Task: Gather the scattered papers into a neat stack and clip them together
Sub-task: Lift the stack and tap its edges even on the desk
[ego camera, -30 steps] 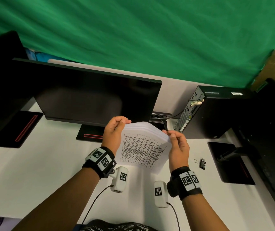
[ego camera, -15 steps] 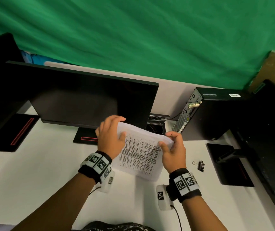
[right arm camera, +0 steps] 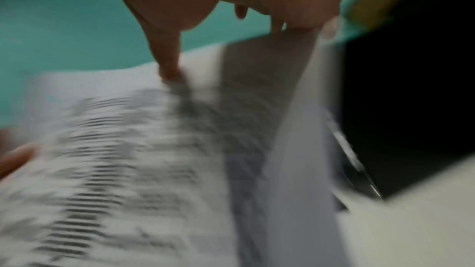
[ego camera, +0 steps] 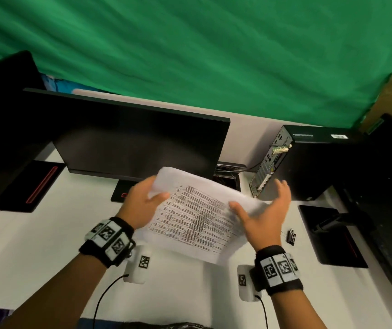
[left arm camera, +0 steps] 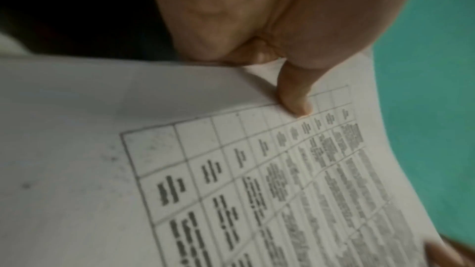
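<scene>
A stack of printed papers [ego camera: 197,214] with a table on the top sheet is held above the white desk [ego camera: 36,245], in front of the monitor. My left hand [ego camera: 152,195] grips its left edge, with the thumb on top and the fingers underneath. The left wrist view shows that thumb [left arm camera: 295,100] pressing on the sheet [left arm camera: 231,170]. My right hand [ego camera: 261,205] is at the right edge with its fingers spread straight and the thumb touching the top sheet; it is blurred. The right wrist view also shows the papers [right arm camera: 128,170], blurred. A black binder clip [ego camera: 291,236] lies on the desk to the right of my right wrist.
A dark monitor [ego camera: 142,138] stands just behind the papers. A black computer tower [ego camera: 313,162] is at the back right. Monitor bases lie at the right [ego camera: 327,233] and left [ego camera: 31,184]. A green cloth [ego camera: 214,55] hangs behind the desk.
My right hand has given up its pinch on the right edge and spread its fingers. The stack has tipped from nearly upright to flatter, and my left hand keeps hold of it.
</scene>
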